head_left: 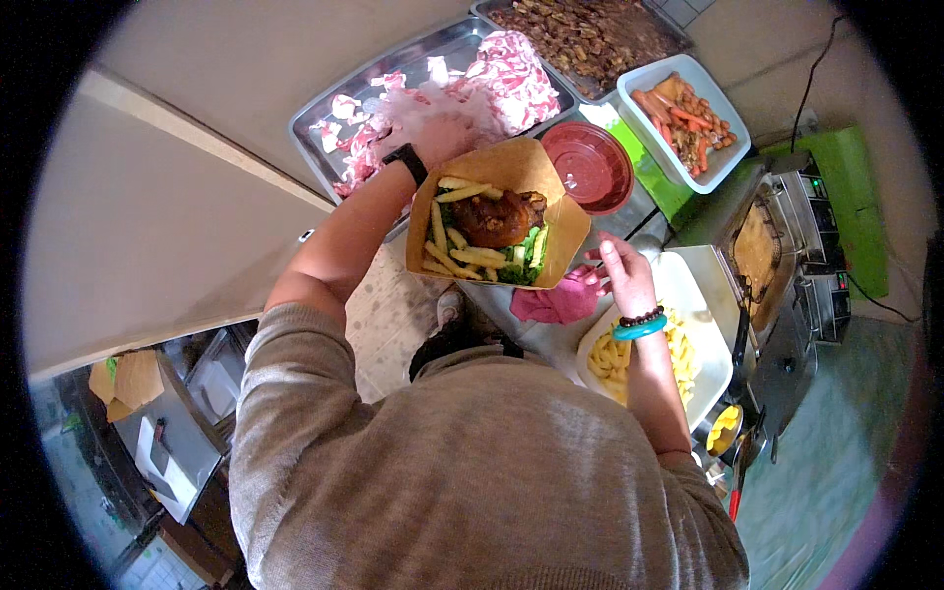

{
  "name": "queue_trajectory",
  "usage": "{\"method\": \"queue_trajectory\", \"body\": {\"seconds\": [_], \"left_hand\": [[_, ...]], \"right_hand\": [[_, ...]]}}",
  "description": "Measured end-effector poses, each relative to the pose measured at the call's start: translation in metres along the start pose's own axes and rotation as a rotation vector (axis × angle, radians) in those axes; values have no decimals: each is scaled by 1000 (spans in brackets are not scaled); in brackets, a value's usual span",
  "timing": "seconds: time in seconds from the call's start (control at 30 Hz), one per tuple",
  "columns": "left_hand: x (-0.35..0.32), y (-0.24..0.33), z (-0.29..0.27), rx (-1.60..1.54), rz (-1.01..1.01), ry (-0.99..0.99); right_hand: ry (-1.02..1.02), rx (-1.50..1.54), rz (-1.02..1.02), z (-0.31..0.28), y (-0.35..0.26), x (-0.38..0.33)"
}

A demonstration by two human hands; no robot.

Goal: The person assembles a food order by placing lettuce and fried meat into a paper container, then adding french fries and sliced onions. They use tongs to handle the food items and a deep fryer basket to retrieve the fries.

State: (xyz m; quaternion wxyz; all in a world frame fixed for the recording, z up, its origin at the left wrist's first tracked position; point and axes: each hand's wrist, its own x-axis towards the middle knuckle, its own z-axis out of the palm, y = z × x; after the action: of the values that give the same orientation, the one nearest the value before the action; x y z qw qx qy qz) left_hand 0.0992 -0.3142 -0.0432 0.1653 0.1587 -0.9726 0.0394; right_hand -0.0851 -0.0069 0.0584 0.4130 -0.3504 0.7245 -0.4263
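Observation:
A brown cardboard takeaway box [421, 236] is raised before me, its flap folded open. Inside lie a glazed brown piece of meat [497, 218], thick-cut fries [452, 261] and chopped green leaves [513, 275]. My left hand [444, 136], with a dark band at the wrist, is at the box's far left side and appears to support it; its fingers are partly hidden and blurred. To the right of the box, my right hand [625, 273] is open, fingers apart and holding nothing. A pink cloth [559, 301] lies just beneath its fingertips.
Beyond my left hand, a metal tray [329, 118] holds crumpled pink-and-white pieces. A tray of brown food [590, 39], a red bowl [590, 169] and a white tub [733, 103] of carrots line the counter. At right are a white fries tub [710, 379] and a fryer [755, 254].

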Motion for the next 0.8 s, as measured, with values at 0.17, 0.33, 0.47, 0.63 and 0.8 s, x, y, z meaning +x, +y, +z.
{"method": "queue_trajectory", "body": {"seconds": [0.17,0.33,0.47,0.63,0.8], "left_hand": [[7,-10,-62,-242,-271,136],[41,21,-153,-129,-276,420],[70,68,-197,-98,-87,477],[100,137,-228,-181,183,566],[108,177,-221,-6,267,618]], "right_hand": [[125,108,-311,-16,-23,8],[-245,496,-506,3,-98,20],[-381,852,-408,30,-143,51],[-753,1529,-271,3,-123,144],[-735,1294,-369,-17,-138,96]]}}
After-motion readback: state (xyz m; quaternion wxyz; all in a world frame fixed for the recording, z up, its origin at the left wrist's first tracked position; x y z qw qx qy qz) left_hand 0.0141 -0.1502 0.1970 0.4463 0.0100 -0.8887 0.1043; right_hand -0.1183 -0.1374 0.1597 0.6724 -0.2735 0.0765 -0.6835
